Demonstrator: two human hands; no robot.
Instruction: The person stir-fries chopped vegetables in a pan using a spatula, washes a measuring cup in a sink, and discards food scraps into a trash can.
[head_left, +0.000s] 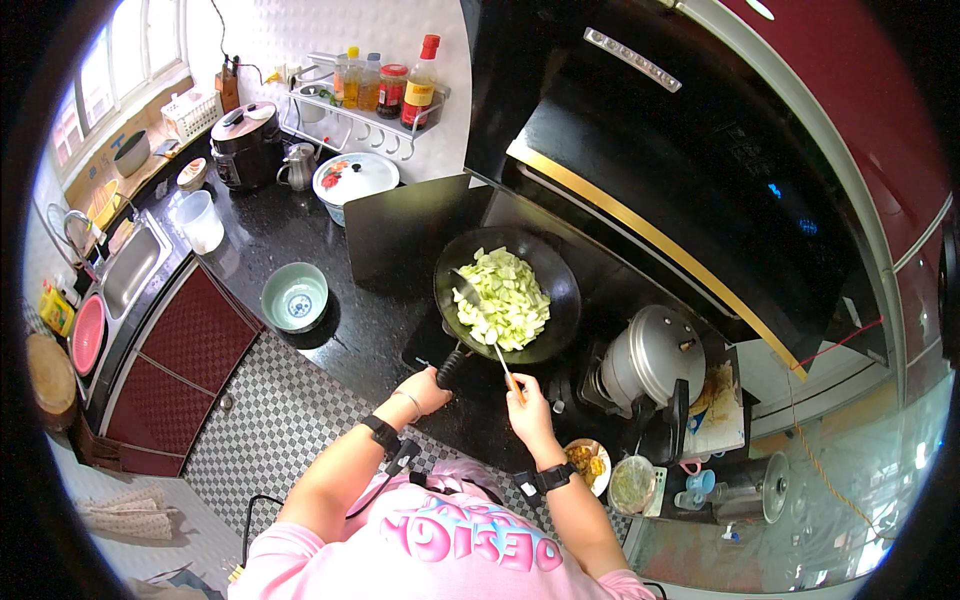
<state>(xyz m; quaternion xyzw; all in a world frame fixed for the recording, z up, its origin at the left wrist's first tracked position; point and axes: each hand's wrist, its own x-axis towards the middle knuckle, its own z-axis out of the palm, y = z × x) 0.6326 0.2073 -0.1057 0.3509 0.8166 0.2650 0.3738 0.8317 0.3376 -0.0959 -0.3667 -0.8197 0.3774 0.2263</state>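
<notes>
A black wok sits on the stove, holding a heap of sliced pale-green vegetable. My left hand is closed around the wok's black ribbed handle, at the near left of the pan. In my right hand is the wooden handle of a metal spatula; its shaft reaches into the near edge of the vegetable. A dark ladle-like utensil head shows at the heap's left side; whether it belongs to another tool, I cannot tell. Left of the wok, a green ceramic bowl rests on the black counter.
A dark splash guard stands behind the wok, under the range hood. To the right is a pressure cooker. Near my right forearm are a bowl of yellow-brown food and a covered bowl. A lidded enamel pot stands at the back left.
</notes>
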